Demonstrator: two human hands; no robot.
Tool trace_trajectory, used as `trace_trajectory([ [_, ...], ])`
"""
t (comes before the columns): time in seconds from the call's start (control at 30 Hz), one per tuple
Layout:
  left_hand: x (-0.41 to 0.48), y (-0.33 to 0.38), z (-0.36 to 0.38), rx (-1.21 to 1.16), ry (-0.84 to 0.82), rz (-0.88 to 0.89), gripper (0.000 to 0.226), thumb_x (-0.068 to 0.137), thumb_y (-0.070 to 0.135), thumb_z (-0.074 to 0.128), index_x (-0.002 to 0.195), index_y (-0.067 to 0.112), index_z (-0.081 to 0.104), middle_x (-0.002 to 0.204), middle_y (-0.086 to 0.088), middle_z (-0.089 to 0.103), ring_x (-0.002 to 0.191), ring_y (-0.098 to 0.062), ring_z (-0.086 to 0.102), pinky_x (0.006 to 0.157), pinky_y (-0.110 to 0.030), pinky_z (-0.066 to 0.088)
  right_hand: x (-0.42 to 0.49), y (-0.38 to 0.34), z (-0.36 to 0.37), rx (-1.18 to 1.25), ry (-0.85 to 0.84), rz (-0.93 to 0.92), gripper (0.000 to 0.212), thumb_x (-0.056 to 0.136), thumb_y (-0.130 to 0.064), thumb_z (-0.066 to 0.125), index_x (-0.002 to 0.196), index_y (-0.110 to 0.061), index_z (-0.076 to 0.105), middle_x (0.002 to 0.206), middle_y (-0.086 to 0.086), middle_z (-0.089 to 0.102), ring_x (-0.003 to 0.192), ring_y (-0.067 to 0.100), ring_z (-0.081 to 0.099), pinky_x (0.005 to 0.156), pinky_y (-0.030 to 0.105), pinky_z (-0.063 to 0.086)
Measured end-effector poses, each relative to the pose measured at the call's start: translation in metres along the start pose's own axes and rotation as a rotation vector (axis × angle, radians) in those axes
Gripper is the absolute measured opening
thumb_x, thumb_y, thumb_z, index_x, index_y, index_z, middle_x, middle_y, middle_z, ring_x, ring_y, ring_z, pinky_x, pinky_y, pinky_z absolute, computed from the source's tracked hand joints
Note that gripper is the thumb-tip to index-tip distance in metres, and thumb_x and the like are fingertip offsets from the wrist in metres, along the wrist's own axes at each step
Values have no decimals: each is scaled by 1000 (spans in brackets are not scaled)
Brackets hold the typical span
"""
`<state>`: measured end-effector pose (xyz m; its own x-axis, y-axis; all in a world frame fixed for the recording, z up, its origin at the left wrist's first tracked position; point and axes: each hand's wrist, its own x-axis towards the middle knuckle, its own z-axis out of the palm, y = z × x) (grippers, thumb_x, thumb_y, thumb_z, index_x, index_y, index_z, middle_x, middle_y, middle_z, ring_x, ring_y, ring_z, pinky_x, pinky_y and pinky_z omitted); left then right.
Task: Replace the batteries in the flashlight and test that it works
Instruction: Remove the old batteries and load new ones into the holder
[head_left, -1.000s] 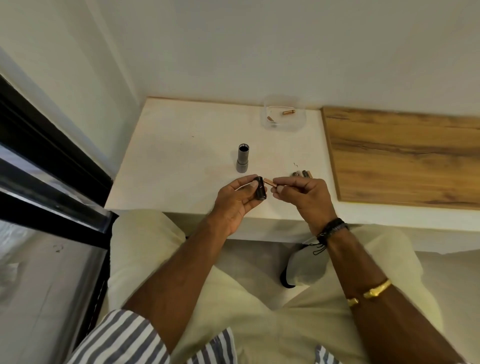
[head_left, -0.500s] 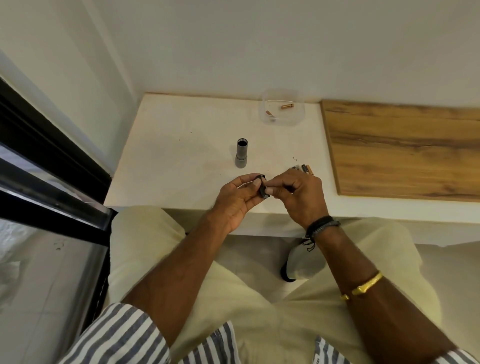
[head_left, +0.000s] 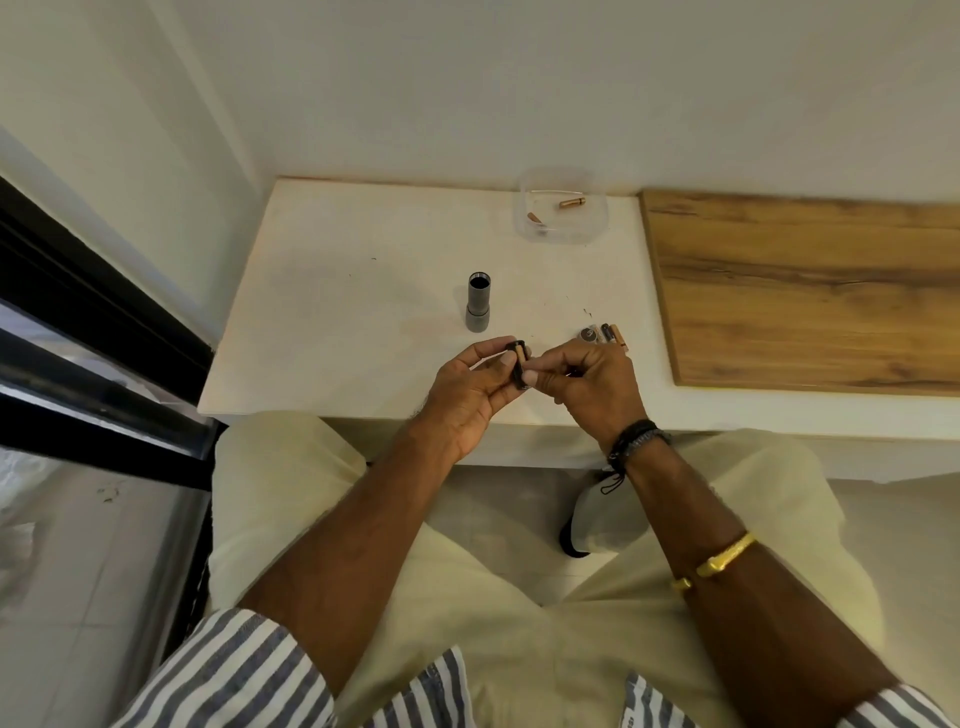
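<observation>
The grey flashlight body stands upright on the white table, its open end up. Just in front of it, my left hand grips a small black battery holder. My right hand meets it from the right, fingertips pressed on a copper battery that sits almost fully in the holder. The flashlight's cap and loose batteries lie on the table behind my right hand.
A clear plastic tub with a copper battery inside stands at the table's back edge by the wall. A wooden board covers the surface to the right. A dark window frame runs along the left. My knees are under the front edge.
A second ago the battery stuck out from the holder, held by my right fingertips. My right hand has pushed it in, and both hands are now pressed together around the holder.
</observation>
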<state>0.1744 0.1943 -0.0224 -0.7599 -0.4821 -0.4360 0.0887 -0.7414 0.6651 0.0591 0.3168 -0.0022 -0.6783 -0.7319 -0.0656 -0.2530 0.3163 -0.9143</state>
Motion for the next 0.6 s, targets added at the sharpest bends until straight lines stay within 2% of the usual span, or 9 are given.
trace_trajectory([
  [0.1, 3, 1, 4, -59, 8, 5, 21, 94, -1, 59, 114, 2, 65, 108, -19, 73, 102, -28, 72, 81, -34, 59, 4, 2, 1, 104, 47, 27, 10, 83, -15, 83, 93, -15, 82, 83, 1, 78, 73, 16, 67, 62, 27, 57],
  [0.2, 9, 2, 6, -100, 23, 0, 23, 94, -1, 60, 116, -1, 64, 109, -21, 72, 102, -30, 71, 85, -36, 59, 12, 3, -2, 315, 156, 99, 10, 83, -9, 82, 89, -17, 82, 82, -3, 79, 69, 12, 66, 59, 25, 55],
  [0.27, 12, 2, 7, -96, 31, -8, 25, 93, 0, 61, 117, -2, 63, 109, -22, 72, 102, -30, 71, 85, -35, 59, 19, 4, -5, 374, 191, 132, 11, 83, -7, 81, 89, -16, 82, 84, 0, 80, 67, 10, 66, 58, 24, 54],
  [0.47, 25, 0, 4, -139, 53, -87, 22, 93, 1, 62, 114, 3, 65, 115, -20, 71, 107, -32, 70, 85, -43, 59, 68, 1, -15, 407, 257, 194, 11, 84, -7, 80, 88, -17, 81, 77, 0, 77, 66, 11, 66, 56, 23, 54],
  [0.6, 28, 2, 0, -173, 71, -104, 22, 95, 2, 59, 116, 4, 64, 117, -20, 71, 108, -31, 70, 85, -43, 59, 123, -7, -23, 286, 303, 201, 8, 82, -11, 81, 85, -18, 81, 76, 2, 77, 66, 11, 67, 54, 23, 52],
])
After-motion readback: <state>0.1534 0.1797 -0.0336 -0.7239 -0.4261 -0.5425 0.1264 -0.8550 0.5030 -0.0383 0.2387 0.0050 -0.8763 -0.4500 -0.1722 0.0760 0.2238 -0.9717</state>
